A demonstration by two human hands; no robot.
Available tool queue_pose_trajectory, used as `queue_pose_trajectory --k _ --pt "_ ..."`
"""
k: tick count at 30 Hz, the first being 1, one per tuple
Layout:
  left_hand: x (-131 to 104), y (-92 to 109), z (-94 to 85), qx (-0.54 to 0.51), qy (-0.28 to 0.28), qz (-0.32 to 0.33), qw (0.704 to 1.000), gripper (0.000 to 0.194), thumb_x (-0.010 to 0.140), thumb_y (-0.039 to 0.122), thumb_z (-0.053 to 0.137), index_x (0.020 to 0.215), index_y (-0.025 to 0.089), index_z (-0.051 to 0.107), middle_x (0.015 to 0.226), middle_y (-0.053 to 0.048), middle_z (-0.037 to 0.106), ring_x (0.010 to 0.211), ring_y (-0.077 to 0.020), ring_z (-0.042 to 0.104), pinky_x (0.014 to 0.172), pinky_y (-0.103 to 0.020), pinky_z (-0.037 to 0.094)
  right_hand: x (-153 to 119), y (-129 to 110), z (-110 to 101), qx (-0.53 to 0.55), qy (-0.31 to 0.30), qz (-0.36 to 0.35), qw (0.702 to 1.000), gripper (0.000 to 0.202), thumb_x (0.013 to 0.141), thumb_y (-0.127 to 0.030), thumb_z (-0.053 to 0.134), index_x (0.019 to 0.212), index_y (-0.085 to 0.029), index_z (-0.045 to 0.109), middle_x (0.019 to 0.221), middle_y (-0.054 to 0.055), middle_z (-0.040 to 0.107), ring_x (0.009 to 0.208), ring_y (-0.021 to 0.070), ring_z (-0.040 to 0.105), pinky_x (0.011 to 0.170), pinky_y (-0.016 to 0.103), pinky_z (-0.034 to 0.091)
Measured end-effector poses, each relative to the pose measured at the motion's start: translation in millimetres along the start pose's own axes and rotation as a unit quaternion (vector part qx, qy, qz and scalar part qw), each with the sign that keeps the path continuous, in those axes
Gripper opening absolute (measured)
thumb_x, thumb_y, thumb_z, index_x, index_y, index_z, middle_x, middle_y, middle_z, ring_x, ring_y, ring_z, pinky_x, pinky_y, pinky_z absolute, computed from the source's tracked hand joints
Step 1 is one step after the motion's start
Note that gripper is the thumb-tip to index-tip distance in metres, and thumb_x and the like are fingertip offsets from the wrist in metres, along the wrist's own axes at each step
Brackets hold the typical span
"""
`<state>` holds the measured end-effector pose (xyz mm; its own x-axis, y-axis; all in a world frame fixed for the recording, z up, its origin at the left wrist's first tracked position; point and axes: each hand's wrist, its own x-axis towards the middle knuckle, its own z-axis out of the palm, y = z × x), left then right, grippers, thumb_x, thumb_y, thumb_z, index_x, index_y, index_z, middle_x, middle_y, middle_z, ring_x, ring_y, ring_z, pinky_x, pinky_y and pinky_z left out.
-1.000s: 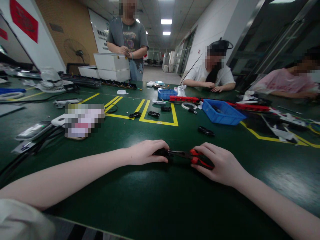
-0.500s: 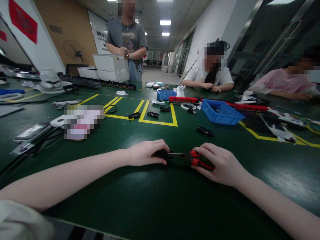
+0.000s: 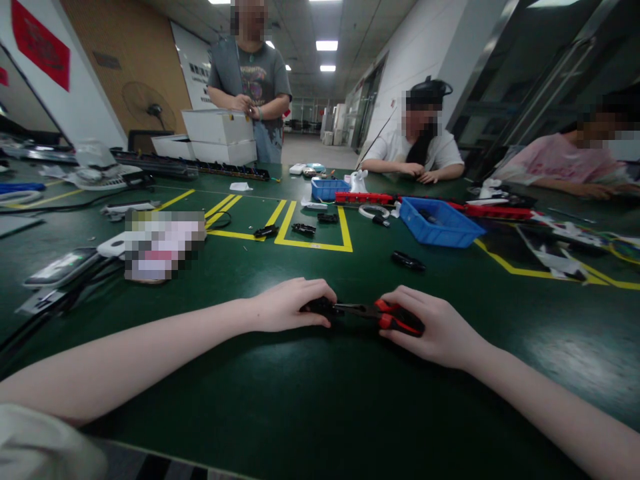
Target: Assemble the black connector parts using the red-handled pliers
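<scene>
Black and small, the part (image 3: pixel 320 306) sat just above the green table (image 3: pixel 320 400), pinched in the left hand (image 3: pixel 295 305), at the tips of the red-handled pliers (image 3: pixel 400 317) that the right hand (image 3: pixel 433 327) gripped. Beyond lay a loose black piece (image 3: pixel 408 261) and a blue bin (image 3: pixel 440 223).

The table (image 3: pixel 320 393) has a dark green, shiny top. I take as landmark the large blue bin (image 3: pixel 440 223), which lies on it. To the left of this bin there is a white cable coil (image 3: pixel 373 212), and behind the coil, a red strip (image 3: pixel 364 199). Farther left of the bin stands a small blue bin (image 3: pixel 331 189). In front of the large bin, slightly to its left, lies a black part (image 3: pixel 407 261). More to the left of it, yellow tape (image 3: pixel 318 247) marks a frame, and inside this rest two small black pieces (image 3: pixel 303 229).
</scene>
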<state>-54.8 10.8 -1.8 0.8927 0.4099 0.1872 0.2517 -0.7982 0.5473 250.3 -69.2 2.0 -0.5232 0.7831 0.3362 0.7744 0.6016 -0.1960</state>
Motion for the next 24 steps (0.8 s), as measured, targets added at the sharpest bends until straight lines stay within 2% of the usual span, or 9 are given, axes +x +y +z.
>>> queue_pose_trajectory --k 3,6,9,13,20,24 --pt "1.3 -1.6 0.3 0.018 -0.006 0.027 0.999 0.028 0.092 0.036 0.069 0.114 0.020 0.060 0.110 -0.005 0.066 0.099 -0.0208 0.063 0.088 -0.034 0.045 0.6 0.4 -0.5 -0.032 0.032 -0.028 0.999 0.037 0.084 -0.042 0.070 0.115 -0.023 0.064 0.104 0.008 0.071 0.088 0.0220 0.069 0.073 0.035 0.057" --pt "1.6 -2.2 -0.5 0.006 -0.021 0.038 0.999 0.032 0.090 0.038 0.072 0.114 0.020 0.061 0.109 -0.005 0.067 0.098 -0.0210 0.062 0.087 -0.033 0.045 0.8 0.5 -0.3 -0.037 0.045 -0.041 0.997 0.039 0.084 -0.042 0.071 0.117 -0.023 0.063 0.109 0.010 0.071 0.094 0.0246 0.069 0.079 0.039 0.057" --pt "1.3 -2.2 -2.4 -0.030 -0.035 0.065 0.997 0.030 0.090 0.038 0.073 0.113 0.021 0.064 0.120 -0.007 0.066 0.111 -0.0231 0.061 0.096 -0.036 0.044 0.7 0.1 -0.6 -0.011 0.022 -0.045 0.999 0.038 0.085 -0.042 0.070 0.117 -0.023 0.063 0.110 0.010 0.071 0.097 0.0245 0.068 0.080 0.039 0.056" --pt "1.1 -2.3 -4.3 -0.034 -0.039 0.081 0.995 0.029 0.088 0.037 0.075 0.112 0.023 0.068 0.137 -0.008 0.058 0.130 -0.0267 0.052 0.108 -0.040 0.038 1.3 0.4 -1.3 -0.005 -0.001 -0.059 0.998 0.039 0.084 -0.041 0.072 0.117 -0.024 0.064 0.109 0.009 0.071 0.100 0.0252 0.067 0.083 0.041 0.054" --pt "0.8 1.2 -4.1 -0.025 -0.052 0.057 0.997 0.038 0.084 0.043 0.077 0.116 0.025 0.066 0.137 -0.008 0.058 0.131 -0.0290 0.051 0.110 -0.043 0.037 1.9 -0.3 -2.4 -0.023 -0.017 -0.060 0.998 0.041 0.083 -0.042 0.072 0.118 -0.022 0.065 0.106 0.009 0.071 0.096 0.0247 0.067 0.082 0.041 0.052" --pt "-1.2 2.2 -2.9 -0.004 -0.026 0.066 0.998 0.035 0.086 0.043 0.075 0.115 0.024 0.068 0.139 -0.008 0.056 0.128 -0.0281 0.051 0.108 -0.042 0.037 2.3 -3.0 -3.7 -0.028 -0.019 -0.063 0.997 0.038 0.085 -0.042 0.070 0.117 -0.021 0.066 0.103 0.009 0.072 0.090 0.0223 0.067 0.078 0.038 0.051"
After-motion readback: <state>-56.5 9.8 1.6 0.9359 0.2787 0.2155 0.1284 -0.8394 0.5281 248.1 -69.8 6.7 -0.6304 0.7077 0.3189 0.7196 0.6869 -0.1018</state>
